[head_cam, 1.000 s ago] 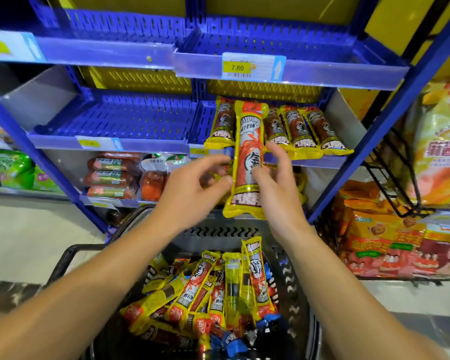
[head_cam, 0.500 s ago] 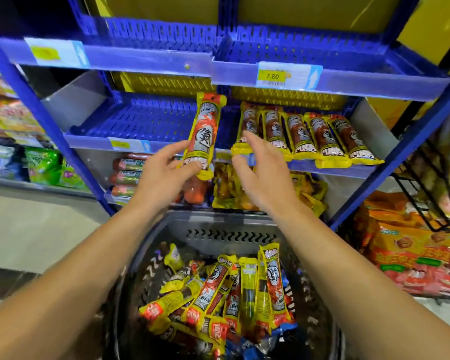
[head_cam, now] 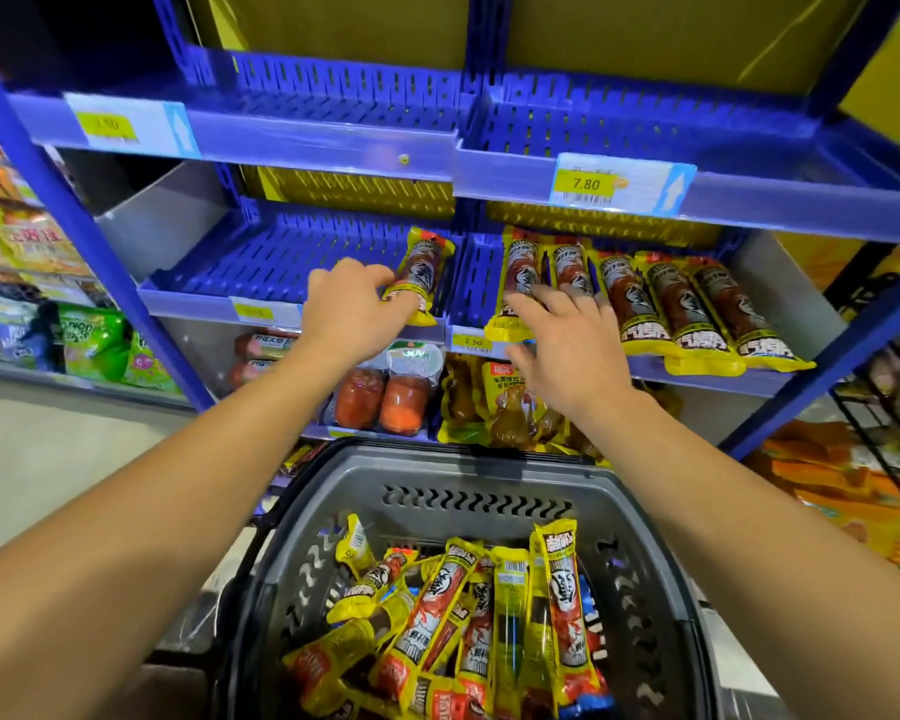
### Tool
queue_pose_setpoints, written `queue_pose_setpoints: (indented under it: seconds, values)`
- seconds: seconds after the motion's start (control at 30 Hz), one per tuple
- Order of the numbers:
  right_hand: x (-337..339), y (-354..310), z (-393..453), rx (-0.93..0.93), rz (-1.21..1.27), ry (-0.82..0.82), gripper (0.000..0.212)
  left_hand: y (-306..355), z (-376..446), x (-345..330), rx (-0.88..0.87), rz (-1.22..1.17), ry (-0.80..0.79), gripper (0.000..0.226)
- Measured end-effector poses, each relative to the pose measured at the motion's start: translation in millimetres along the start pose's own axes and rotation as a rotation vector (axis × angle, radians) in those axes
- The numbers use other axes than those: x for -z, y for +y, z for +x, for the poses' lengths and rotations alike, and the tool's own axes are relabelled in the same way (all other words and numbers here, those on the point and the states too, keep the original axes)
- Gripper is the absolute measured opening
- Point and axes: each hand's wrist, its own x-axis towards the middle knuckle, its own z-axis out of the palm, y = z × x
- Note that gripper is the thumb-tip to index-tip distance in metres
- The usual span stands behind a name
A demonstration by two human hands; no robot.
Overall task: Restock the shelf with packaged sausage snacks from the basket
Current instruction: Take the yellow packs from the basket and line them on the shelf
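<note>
My left hand (head_cam: 352, 311) grips the lower end of a yellow sausage snack pack (head_cam: 424, 270) that lies at the right end of the left blue shelf tray (head_cam: 261, 265). My right hand (head_cam: 567, 337) hovers with spread fingers over the front of the row of sausage packs (head_cam: 666, 304) in the right tray, its fingertips near the leftmost pack. Below, a grey basket (head_cam: 468, 478) holds several more yellow and red sausage packs (head_cam: 458, 615).
A blue divider (head_cam: 471, 272) separates the two trays. The upper shelf (head_cam: 645, 122) carries a 7.80 price tag (head_cam: 588, 185). The lower shelf holds round red sausages (head_cam: 380, 397) and yellow packs (head_cam: 494, 402). Other snack racks stand at left and right.
My left hand carried the pack up and forward and laid it on the left tray. My right hand let go of it earlier and moved right, over the shelved row.
</note>
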Motion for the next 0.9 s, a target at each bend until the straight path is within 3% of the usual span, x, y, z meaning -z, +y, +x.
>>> queue_pose_setpoints:
  seconds: [0.2, 0.27, 0.47, 0.9]
  values:
    - [-8.7, 0.1, 1.0, 0.062, -0.001, 0.1, 0.051, -6.3, 4.8, -8.5, 0.001, -0.002, 0.017, 0.04]
    - [-10.3, -0.7, 0.9, 0.063, 0.007, 0.115, 0.051, -5.0, 4.8, -8.1, -0.002, -0.001, 0.006, 0.046]
    - [-11.4, -0.8, 2.1, 0.037, -0.008, 0.096, 0.054, -0.3, 10.8, -6.6, -0.023, 0.012, -0.025, 0.061]
    - [-2.6, 2.2, -3.6, -0.018, 0.018, 0.04, 0.063, 8.6, 8.7, -7.8, -0.146, 0.03, -0.123, 0.056]
